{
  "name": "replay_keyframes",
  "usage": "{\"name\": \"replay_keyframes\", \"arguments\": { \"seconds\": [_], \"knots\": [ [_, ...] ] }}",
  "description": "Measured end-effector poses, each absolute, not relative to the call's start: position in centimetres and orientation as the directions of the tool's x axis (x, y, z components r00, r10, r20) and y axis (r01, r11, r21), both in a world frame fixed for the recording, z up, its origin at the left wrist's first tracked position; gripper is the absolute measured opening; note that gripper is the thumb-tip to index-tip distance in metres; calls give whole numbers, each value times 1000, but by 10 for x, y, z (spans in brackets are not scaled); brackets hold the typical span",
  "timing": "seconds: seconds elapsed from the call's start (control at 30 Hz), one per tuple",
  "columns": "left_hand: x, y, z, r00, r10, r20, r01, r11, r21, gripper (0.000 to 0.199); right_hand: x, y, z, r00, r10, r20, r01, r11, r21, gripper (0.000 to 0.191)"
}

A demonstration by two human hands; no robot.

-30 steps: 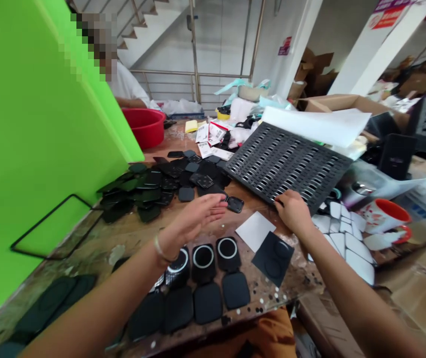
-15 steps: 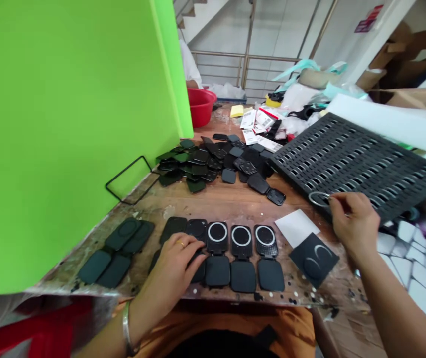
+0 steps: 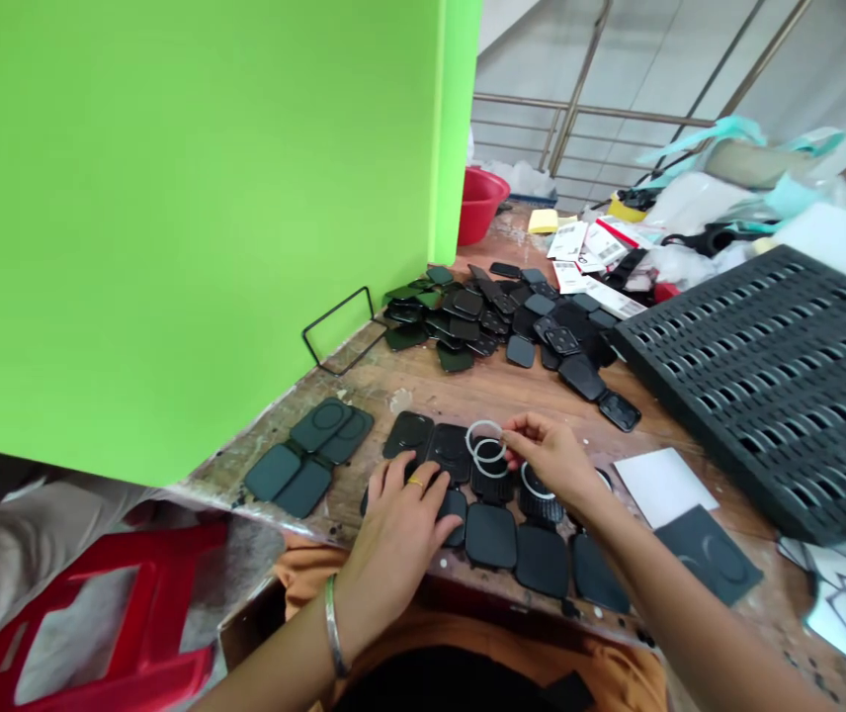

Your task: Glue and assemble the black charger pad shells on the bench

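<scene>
My right hand (image 3: 546,455) pinches a thin white ring (image 3: 483,424) between thumb and fingers. It is held above a row of black hinged plates, overlapping in view another white ring on one of them. My left hand (image 3: 406,519) lies with fingers apart over the black plates at the left part of the row, touching them. A black plate with a round mark (image 3: 451,450) shows just beyond its fingertips. Further right, a white ring (image 3: 538,491) sits on a plate, partly behind my right hand. Square lower flaps (image 3: 491,535) extend toward the table's front edge.
A slotted black rack (image 3: 756,376) holding many rings stands at right. Dark plates are heaped (image 3: 497,316) at the back. Four-sided wire frame (image 3: 345,331) leans by the green panel (image 3: 193,218). White paper (image 3: 666,487) and a dark square sheet (image 3: 709,554) lie at right.
My right hand has moved left from the rack to above the plates, carrying a white ring. My left hand stays on the plates. The camera view has turned left.
</scene>
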State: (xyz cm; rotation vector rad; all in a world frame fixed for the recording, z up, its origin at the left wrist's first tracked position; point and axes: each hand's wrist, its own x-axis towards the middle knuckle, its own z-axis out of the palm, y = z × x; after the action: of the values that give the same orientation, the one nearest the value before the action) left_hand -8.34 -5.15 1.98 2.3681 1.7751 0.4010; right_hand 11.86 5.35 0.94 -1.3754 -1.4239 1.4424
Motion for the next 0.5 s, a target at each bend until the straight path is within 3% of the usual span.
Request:
{"name": "replay_keyframes", "arguments": {
  "seconds": [0.1,0.17,0.3,0.37,0.5],
  "knots": [
    [-85,-53,19,258,958,121,917,-283,282,42,110,57,10,-228,962,-149,263,-86,-961,17],
    [-86,-54,19,249,960,126,922,-275,273,40,104,54,10,-245,969,18,369,110,-923,12],
    [-86,-55,19,253,959,128,926,-279,256,39,92,45,7,-433,814,388,503,575,-645,11],
    [-86,-54,18,257,958,126,926,-281,252,39,88,40,4,-562,717,412,515,693,-504,15],
    [-86,-54,15,257,959,123,927,-280,249,39,86,34,1,-737,616,278,560,787,-257,17]
  ]
}}
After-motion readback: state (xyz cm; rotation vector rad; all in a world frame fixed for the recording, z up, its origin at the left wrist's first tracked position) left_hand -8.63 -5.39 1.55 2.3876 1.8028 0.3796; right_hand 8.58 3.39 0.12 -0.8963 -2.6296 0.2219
